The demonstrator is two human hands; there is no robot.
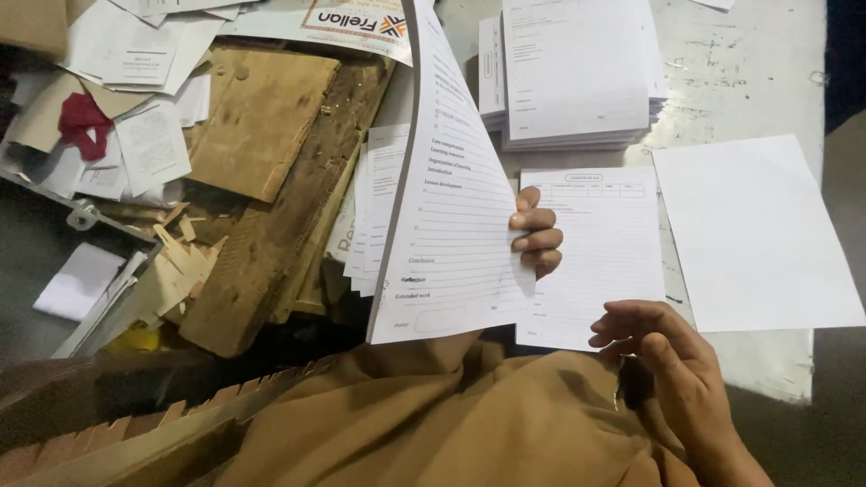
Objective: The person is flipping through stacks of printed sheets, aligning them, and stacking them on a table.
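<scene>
The left hand [536, 236], its grip clamped on a white printed form sheet [446, 194], holds it upright, long axis vertical, beside a flat form [600, 257] on the desk [740, 72]. The right hand [672, 361] hovers with its grip apart.

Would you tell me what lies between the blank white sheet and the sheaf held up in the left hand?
In the head view, a printed form lies flat between them.
</scene>
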